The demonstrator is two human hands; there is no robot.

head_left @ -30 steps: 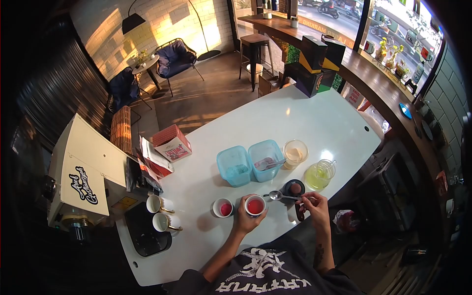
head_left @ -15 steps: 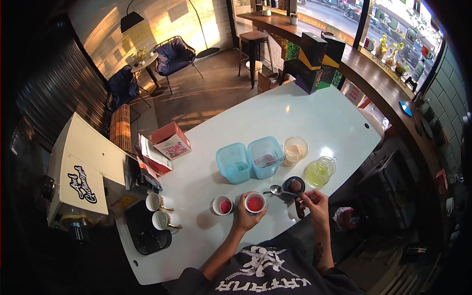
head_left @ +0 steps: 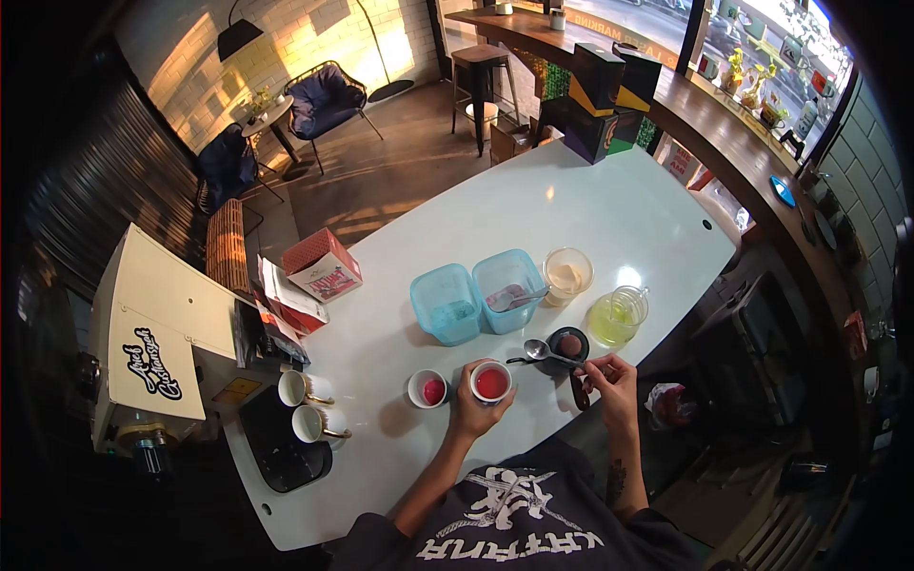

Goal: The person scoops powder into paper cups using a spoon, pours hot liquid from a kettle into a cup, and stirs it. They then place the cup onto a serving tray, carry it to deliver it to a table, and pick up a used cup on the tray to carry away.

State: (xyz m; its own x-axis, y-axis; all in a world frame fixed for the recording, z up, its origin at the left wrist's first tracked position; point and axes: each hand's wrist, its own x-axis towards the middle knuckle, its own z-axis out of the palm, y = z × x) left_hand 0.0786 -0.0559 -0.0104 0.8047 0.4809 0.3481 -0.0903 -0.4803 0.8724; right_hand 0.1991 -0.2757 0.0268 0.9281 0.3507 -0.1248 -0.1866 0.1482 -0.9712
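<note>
My left hand (head_left: 475, 410) is wrapped round a white cup (head_left: 491, 383) with red liquid in it. Just left of it stands a second white cup (head_left: 427, 389) with something red inside. Pinched in my right hand (head_left: 609, 379) is a metal spoon (head_left: 538, 349), its bowl in the air over the table beside a small dark dish (head_left: 569, 343) holding a round brownish thing. A dark-handled item (head_left: 580, 391) lies under my right fingers. Behind the cups are two blue tubs (head_left: 446, 306), the right one with a utensil inside.
A glass jug (head_left: 617, 317) of yellow-green liquid and a beige-filled glass (head_left: 568, 276) stand at the right. Two mugs (head_left: 307, 423), a black mat (head_left: 280, 452), a cream machine (head_left: 157, 343) and a red box (head_left: 324, 265) are at the left. Dark boxes (head_left: 600, 105) stand at the far end.
The view has shifted slightly. The spoon's bowl has moved a little right, away from the held cup and nearer the dark dish. Both hands keep their holds.
</note>
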